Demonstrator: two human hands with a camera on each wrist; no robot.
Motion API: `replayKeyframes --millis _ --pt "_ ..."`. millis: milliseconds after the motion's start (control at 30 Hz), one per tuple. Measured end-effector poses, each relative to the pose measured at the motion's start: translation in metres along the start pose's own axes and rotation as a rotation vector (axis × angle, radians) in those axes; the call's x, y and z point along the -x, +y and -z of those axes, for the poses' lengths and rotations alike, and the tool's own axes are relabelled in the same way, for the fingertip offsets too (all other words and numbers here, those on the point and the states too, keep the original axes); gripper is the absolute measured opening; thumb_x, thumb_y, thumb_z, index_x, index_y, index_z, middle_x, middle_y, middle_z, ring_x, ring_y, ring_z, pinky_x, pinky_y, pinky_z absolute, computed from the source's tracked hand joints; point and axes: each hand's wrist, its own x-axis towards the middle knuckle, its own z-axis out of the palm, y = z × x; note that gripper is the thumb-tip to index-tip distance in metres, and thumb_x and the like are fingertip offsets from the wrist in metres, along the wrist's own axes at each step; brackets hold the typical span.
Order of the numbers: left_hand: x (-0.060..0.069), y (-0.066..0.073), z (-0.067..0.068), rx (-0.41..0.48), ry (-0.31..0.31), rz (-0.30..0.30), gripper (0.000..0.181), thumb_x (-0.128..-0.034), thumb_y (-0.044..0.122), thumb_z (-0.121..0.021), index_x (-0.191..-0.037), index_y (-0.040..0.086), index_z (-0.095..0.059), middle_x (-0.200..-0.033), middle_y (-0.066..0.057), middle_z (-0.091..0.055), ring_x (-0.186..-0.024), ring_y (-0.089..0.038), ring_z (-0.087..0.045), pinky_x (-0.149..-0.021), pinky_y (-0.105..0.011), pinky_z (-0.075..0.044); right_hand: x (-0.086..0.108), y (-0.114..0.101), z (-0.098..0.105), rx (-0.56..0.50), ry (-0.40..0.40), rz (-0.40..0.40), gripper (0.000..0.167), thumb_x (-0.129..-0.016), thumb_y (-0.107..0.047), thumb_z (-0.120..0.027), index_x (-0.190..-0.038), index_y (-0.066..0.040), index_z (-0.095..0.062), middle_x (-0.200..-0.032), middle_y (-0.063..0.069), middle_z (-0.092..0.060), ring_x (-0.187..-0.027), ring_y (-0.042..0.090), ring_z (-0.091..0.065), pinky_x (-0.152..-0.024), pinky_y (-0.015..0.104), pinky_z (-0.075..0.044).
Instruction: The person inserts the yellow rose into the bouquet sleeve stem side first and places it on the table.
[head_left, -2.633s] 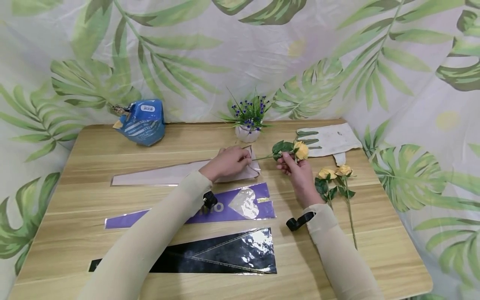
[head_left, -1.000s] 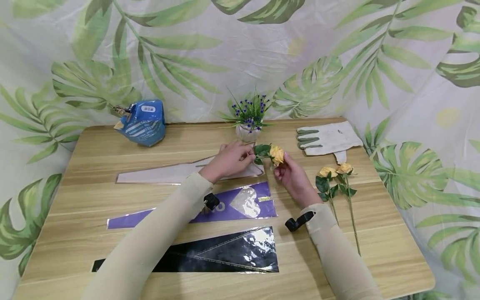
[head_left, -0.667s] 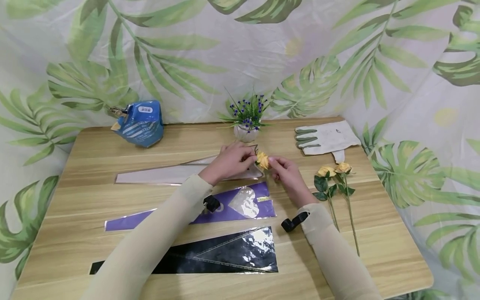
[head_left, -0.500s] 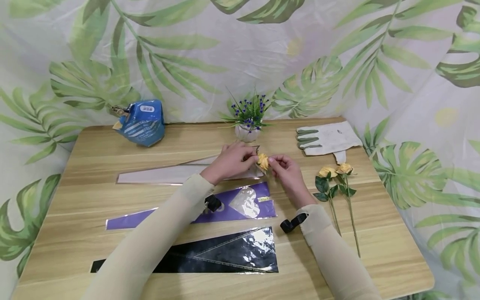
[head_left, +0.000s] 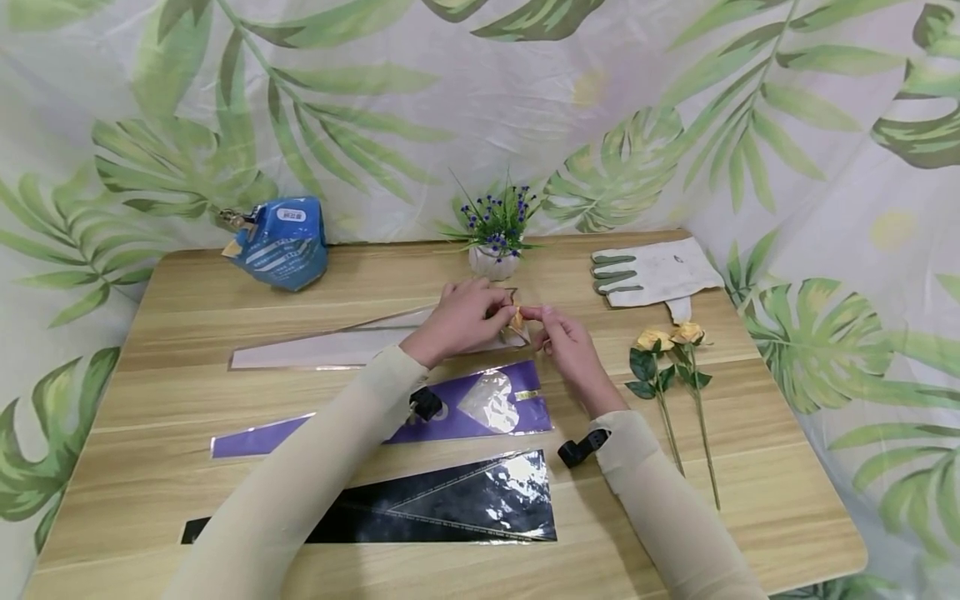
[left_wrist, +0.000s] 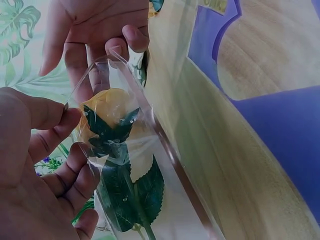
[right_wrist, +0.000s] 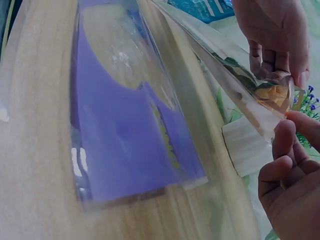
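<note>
A clear-and-white flower sleeve (head_left: 300,350) lies at the back of the table. My left hand (head_left: 461,321) pinches the rim of its wide mouth between thumb and finger. Through the film in the left wrist view, a yellow rose (left_wrist: 117,102) shows inside, its green leaves (left_wrist: 117,195) pointing down the sleeve. My right hand (head_left: 566,342) is at the mouth, a straight finger touching the rose head; in the right wrist view its other fingers (right_wrist: 275,170) are bent. In the head view most of the rose is hidden behind my left hand.
A purple sleeve (head_left: 472,408) and a black sleeve (head_left: 450,504) lie nearer. Two yellow roses (head_left: 670,335) rest at the right, below a white glove (head_left: 660,271). Behind stand a small potted plant (head_left: 495,260) and a blue bag (head_left: 285,246).
The rose has moved left from outside the sleeve into its mouth, pushed by my right hand. That hand has gone from holding the flower to touching its head; my left has stayed at the rim.
</note>
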Motion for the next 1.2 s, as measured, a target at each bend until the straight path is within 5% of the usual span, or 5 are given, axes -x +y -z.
replayKeyframes --millis 167,433,700,1033,1200 --pt "-0.001 0.002 0.002 -0.003 0.002 0.005 0.019 -0.1027 0.035 -0.058 -0.096 0.023 -0.070 -0.094 0.004 -0.055 -0.090 -0.018 -0.049 -0.090 -0.046 -0.029 -0.002 -0.003 0.000 0.021 -0.042 0.052 0.059 -0.110 -0.051 -0.027 -0.138 -0.015 -0.064 -0.126 0.005 -0.067 -0.077 0.036 -0.059 -0.067 0.045 -0.044" --pt "-0.003 0.003 0.000 -0.050 0.016 0.037 0.020 -0.1006 0.035 -0.057 -0.093 0.022 -0.071 -0.096 0.003 -0.057 -0.094 -0.019 -0.050 -0.089 -0.046 -0.033 -0.011 0.000 -0.012 0.019 -0.153 0.093 0.053 -0.111 -0.044 -0.028 -0.152 -0.011 -0.037 -0.130 0.026 -0.062 -0.063 0.042 -0.060 -0.063 0.035 -0.049" --pt "-0.002 -0.006 0.001 -0.052 0.039 0.109 0.037 -0.1031 0.045 -0.054 -0.117 0.017 -0.073 -0.122 -0.004 -0.063 -0.114 -0.026 -0.053 -0.100 -0.050 -0.035 -0.021 0.003 -0.009 0.281 0.005 0.110 0.026 -0.097 -0.038 -0.069 -0.103 -0.013 -0.071 -0.098 0.001 -0.068 -0.065 0.019 -0.055 -0.058 0.032 -0.047" --pt "0.064 -0.040 0.002 -0.356 -0.237 -0.022 0.066 -0.1051 0.052 -0.045 -0.161 0.023 -0.028 -0.166 -0.015 -0.018 -0.149 -0.043 -0.017 -0.116 -0.060 -0.020 -0.028 0.011 0.000 0.290 -0.004 0.037 0.021 -0.097 -0.032 -0.071 -0.097 -0.011 -0.072 -0.091 0.005 -0.067 -0.068 0.021 -0.055 -0.061 0.034 -0.047" --pt "0.074 -0.046 -0.004 -0.408 -0.244 0.026 0.064 -0.1057 0.054 -0.042 -0.162 0.030 -0.024 -0.167 -0.011 -0.012 -0.150 -0.042 -0.014 -0.113 -0.066 -0.021 -0.021 0.015 -0.002 0.331 -0.044 0.018 0.017 -0.097 -0.030 -0.071 -0.099 -0.013 -0.073 -0.094 0.001 -0.069 -0.079 0.019 -0.059 -0.071 0.033 -0.049"
